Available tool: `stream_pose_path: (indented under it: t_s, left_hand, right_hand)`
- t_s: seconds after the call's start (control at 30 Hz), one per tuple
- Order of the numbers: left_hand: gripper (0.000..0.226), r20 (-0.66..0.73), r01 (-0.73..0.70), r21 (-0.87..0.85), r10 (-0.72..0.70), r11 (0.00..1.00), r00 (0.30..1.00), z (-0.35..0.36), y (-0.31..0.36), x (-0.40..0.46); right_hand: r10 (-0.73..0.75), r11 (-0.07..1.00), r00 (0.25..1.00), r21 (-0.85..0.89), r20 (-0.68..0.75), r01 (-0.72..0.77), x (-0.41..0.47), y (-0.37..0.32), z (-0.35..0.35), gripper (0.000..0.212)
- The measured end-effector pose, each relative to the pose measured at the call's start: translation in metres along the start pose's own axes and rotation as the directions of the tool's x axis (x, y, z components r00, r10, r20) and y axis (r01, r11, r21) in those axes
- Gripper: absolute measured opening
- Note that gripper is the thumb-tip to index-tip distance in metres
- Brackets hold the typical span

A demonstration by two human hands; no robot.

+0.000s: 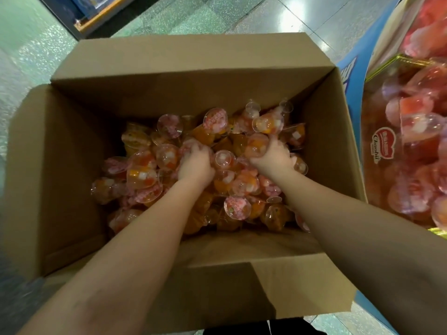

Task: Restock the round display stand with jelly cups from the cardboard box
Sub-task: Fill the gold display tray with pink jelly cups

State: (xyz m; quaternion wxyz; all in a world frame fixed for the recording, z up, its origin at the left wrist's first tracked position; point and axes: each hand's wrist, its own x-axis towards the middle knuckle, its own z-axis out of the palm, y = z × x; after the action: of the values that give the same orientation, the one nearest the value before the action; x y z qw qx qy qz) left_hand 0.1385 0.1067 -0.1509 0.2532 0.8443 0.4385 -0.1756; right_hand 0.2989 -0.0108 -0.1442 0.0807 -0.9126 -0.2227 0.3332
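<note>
The cardboard box point(72, 151) is plain brown inside and out, and the jelly cups point(215, 122) heaped in it are clear plastic over orange, red and white pieces, some lids printed in pink. The round display stand point(350, 76) has a blue wall with white lettering, a gold trim and a red-and-white logo. The floor point(29, 44) is pale green, speckled.

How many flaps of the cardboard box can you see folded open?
3: the far flap lies toward the aisle floor, the left flap is spread outward, and the near flap hangs under the forearms. A right-side flap, by the display stand, may be hidden.
</note>
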Motion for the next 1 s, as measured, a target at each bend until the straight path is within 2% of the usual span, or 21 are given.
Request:
stream_pose_path:
  t_s: [0.13,0.2,0.23,0.27,0.3,0.33,0.37,0.43,0.5,0.57,0.67,0.77,0.8,0.9,0.93,1.0]
  left_hand:
    - [0.061,-0.068,-0.040,-0.173,0.029,0.984,0.997,-0.024,0.001,-0.024]
    - [0.056,-0.112,0.010,-0.376,-0.056,0.927,0.992,-0.039,0.003,-0.047]
    - [0.056,-0.092,0.068,-0.538,-0.139,0.840,0.986,-0.045,0.003,-0.059]
    - [0.057,-0.025,0.134,-0.723,-0.219,0.677,0.975,-0.050,0.004,-0.071]
    - [0.058,0.084,0.196,-0.868,-0.254,0.456,0.964,-0.055,0.007,-0.085]
    - [0.058,0.187,0.243,-0.941,-0.236,0.236,0.954,-0.058,0.012,-0.099]
    - [0.057,0.260,0.274,-0.960,-0.180,0.061,0.949,-0.061,0.018,-0.113]
    - [0.053,0.331,0.324,-0.940,-0.049,-0.110,0.942,-0.065,0.038,-0.141]
    - [0.053,0.355,0.361,-0.920,0.062,-0.153,0.933,-0.067,0.061,-0.164]
    - [0.058,0.353,0.376,-0.915,0.158,-0.147,0.922,-0.068,0.085,-0.182]
    - [0.056,0.330,0.370,-0.916,0.235,-0.154,0.914,-0.068,0.116,-0.200]
    - [0.063,0.300,0.342,-0.937,0.342,-0.069,0.891,-0.075,0.149,-0.217]
    - [0.064,0.293,0.331,-0.943,0.379,-0.039,0.878,-0.077,0.159,-0.221]
    - [0.056,0.302,0.327,-0.945,0.463,0.028,0.833,-0.080,0.198,-0.236]
    - [0.053,0.307,0.320,-0.946,0.489,0.059,0.817,-0.077,0.212,-0.239]
    - [0.053,0.306,0.292,-0.950,0.518,0.111,0.798,-0.071,0.243,-0.250]
  right_hand:
    - [-0.036,0.986,0.999,0.159,-0.034,0.041,-0.026,0.009,-0.022,0.101]
    - [-0.061,0.958,0.998,0.279,-0.013,0.062,-0.049,0.015,-0.037,0.101]
    - [-0.078,0.942,0.997,0.328,-0.010,0.077,-0.062,0.020,-0.044,0.100]
    - [-0.096,0.924,0.995,0.371,-0.015,0.095,-0.077,0.024,-0.052,0.099]
    - [-0.110,0.905,0.994,0.411,-0.021,0.108,-0.092,0.029,-0.060,0.098]
    - [-0.117,0.884,0.993,0.454,-0.021,0.114,-0.109,0.032,-0.068,0.097]
    - [-0.120,0.861,0.993,0.497,-0.009,0.108,-0.125,0.035,-0.076,0.095]
    - [-0.122,0.817,0.992,0.570,0.019,0.089,-0.155,0.041,-0.090,0.092]
    - [-0.130,0.768,0.990,0.637,0.060,0.062,-0.179,0.049,-0.104,0.092]
    - [-0.156,0.697,0.986,0.713,0.059,0.068,-0.201,0.058,-0.118,0.090]
    - [-0.200,0.596,0.979,0.787,-0.049,0.161,-0.228,0.080,-0.142,0.087]
    - [-0.227,0.515,0.964,0.824,-0.135,0.237,-0.251,0.110,-0.166,0.091]
    - [-0.213,0.477,0.964,0.843,-0.162,0.247,-0.257,0.121,-0.173,0.087]
    - [-0.102,0.412,0.949,0.856,-0.297,0.312,-0.280,0.148,-0.190,0.045]
    - [-0.045,0.401,0.943,0.858,-0.331,0.320,-0.287,0.160,-0.193,0.037]
    - [0.039,0.324,0.928,0.883,-0.370,0.338,-0.299,0.182,-0.201,0.039]
